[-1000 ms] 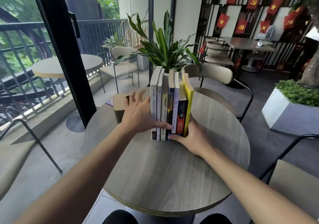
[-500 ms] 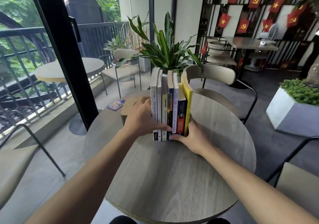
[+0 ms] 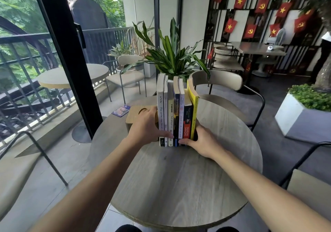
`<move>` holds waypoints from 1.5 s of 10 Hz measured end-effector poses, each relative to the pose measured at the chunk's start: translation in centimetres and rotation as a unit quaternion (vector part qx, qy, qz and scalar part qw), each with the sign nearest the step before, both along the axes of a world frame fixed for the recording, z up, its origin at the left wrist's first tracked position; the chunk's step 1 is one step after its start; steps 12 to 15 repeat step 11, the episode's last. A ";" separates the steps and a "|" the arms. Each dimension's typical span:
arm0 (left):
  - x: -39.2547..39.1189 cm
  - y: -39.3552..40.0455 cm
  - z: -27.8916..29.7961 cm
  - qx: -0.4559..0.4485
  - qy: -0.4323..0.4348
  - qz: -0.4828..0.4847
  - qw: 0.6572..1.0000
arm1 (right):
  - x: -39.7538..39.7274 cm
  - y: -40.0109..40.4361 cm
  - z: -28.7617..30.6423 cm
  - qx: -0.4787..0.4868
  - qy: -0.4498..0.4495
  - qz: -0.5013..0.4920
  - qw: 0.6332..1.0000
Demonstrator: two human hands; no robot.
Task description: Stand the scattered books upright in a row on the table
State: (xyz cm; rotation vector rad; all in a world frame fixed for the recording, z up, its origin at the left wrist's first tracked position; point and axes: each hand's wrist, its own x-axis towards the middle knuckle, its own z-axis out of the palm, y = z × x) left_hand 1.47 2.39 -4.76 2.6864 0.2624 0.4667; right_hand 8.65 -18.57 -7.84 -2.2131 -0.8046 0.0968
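Observation:
Several books [image 3: 176, 111] stand upright in a tight row on the round grey wood-grain table [image 3: 179, 178], spines facing me. White books are at the left end; a yellow book [image 3: 194, 110] at the right end leans slightly inward. My left hand [image 3: 146, 128] presses flat against the left end of the row, thumb across the lower spines. My right hand [image 3: 200, 140] clasps the right end at the base, thumb along the bottom of the spines. The row is squeezed between both hands.
A wooden tissue box [image 3: 136, 115] sits on the table just left of the books, behind my left hand. A small blue card [image 3: 120, 110] lies further back left. A potted plant [image 3: 172, 56] and a chair [image 3: 223, 83] stand behind the table. Another chair [image 3: 308, 187] is at the right.
The view has shifted a little, and my left-hand fingers have closed in flatter against the left end of the row. The books stay upright between both hands.

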 end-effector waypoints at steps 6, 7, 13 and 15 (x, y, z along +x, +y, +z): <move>-1.6 -1.4 -0.3 0.082 -0.058 0.021 0.995 | -0.2 -0.2 -0.5 -0.018 -0.045 -0.030 0.998; -2.1 -1.6 0.1 0.080 -0.064 0.027 0.994 | -0.5 -0.3 0.1 0.006 -0.062 -0.024 0.998; -4.0 -2.8 0.3 0.062 -0.083 0.062 0.993 | -1.6 -1.4 0.8 -0.034 -0.087 -0.077 0.993; -4.0 -2.8 0.3 0.062 -0.083 0.062 0.993 | -1.6 -1.4 0.8 -0.034 -0.087 -0.077 0.993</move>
